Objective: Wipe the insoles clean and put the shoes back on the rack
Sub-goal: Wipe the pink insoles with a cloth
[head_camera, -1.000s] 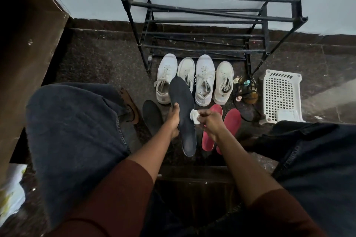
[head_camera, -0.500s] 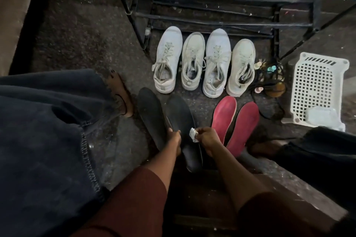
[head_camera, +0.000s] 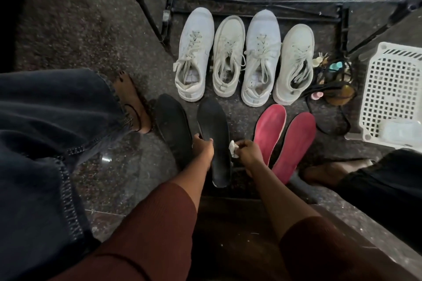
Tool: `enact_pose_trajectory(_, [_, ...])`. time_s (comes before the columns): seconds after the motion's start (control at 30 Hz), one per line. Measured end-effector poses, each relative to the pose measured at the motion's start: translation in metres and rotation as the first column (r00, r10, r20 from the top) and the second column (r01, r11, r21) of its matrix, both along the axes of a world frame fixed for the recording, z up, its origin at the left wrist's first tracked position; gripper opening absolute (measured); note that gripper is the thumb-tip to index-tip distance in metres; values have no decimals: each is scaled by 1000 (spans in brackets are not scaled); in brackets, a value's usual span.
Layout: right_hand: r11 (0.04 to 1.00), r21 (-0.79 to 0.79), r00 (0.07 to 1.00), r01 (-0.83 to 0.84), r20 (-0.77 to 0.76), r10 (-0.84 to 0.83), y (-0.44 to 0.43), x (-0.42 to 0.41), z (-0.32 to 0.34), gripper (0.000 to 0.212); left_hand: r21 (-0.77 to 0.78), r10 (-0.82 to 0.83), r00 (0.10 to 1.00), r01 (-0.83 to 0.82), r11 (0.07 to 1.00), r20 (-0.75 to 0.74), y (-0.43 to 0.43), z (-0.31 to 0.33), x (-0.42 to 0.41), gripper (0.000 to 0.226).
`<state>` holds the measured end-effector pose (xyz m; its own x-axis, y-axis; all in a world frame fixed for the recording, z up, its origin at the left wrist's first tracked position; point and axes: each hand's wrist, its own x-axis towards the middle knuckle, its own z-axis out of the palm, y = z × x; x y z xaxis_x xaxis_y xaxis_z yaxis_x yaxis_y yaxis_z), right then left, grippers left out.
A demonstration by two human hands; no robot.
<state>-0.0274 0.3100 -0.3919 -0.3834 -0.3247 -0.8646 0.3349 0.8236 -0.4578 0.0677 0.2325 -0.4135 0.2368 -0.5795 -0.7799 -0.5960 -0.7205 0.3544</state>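
Note:
My left hand grips the left edge of a dark insole that lies low over the floor, toe pointing away. My right hand pinches a small white wipe against that insole's right edge. A second dark insole lies on the floor to its left. Two red insoles lie to the right. Several white sneakers stand in a row in front of the black metal rack, from a blue-white one on the left to a cream one on the right.
A white perforated plastic basket stands at the right, with a tangle of cord and small trinkets beside it. My bare feet and dark trouser legs flank the insoles. A wooden ledge sits below my arms.
The dark insole has come down from upright in the air to lie low by the other dark insole. The view has tilted down and closer to the floor.

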Motion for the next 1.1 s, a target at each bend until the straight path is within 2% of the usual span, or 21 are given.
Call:
enact_pose_trajectory(0.1, [995, 29, 980, 100, -174, -93, 19, -11, 2, 18, -222, -103, 987, 128, 967, 120, 10, 16, -15, 48])
enact_pose_trajectory(0.2, [968, 77, 943, 239, -257, -212, 42, -24, 0, 14, -316, -318, 944, 330, 889, 92, 29, 26, -39, 46])
enact_pose_trajectory(0.3, [929, 128, 882, 346, -381, -276, 58, -36, -1, 14, -200, -491, 871, 480, 854, -10, 48, 22, -62, 45])
enact_pose_trajectory(0.37, [929, 166, 865, 331, -447, -229, 64, -40, -3, 15, -70, -540, 841, 537, 840, -34, 59, 15, -71, 48])
enact_pose_trajectory(0.43, [940, 195, 882, 280, -439, -172, 69, -43, -9, 19, 27, -555, 830, 557, 830, -56, 69, 9, -77, 48])
enact_pose_trajectory(0.57, [942, 194, 915, 272, -356, -191, 73, -38, -20, 22, 70, -556, 826, 563, 824, -97, 75, 1, -81, 42])
enact_pose_trajectory(0.7, [926, 215, 927, 310, -285, -244, 75, -42, -19, 20, 117, -478, 849, 510, 852, -224, 71, 2, -74, 46])
enact_pose_trajectory(0.8, [930, 217, 954, 296, -122, -275, 76, -49, -13, 15, 73, -445, 812, 505, 860, -378, 64, 11, -72, 43])
enact_pose_trajectory(0.87, [945, 161, 957, 285, 12, -291, 73, -50, 1, 25, 56, -350, 808, 424, 904, -474, 61, 27, -73, 46])
enact_pose_trajectory(0.93, [961, 91, 958, 261, 97, -269, 66, -50, 20, 37, 89, -202, 800, 303, 949, -565, 58, 45, -74, 46])
enact_pose_trajectory(1.0, [974, 22, 961, 224, 158, -225, 57, -50, 45, 42, 248, 70, 714, 147, 958, -697, 52, 62, -72, 42])
enact_pose_trajectory(1.07, [983, -43, 966, 179, 195, -167, 49, -55, 73, 44, 466, 324, 641, 61, 883, -696, 41, 83, -66, 37])
enact_pose_trajectory(1.1, [984, -74, 971, 162, 190, -145, 46, -58, 88, 45, 530, 384, 628, 53, 847, -677, 36, 95, -62, 37])
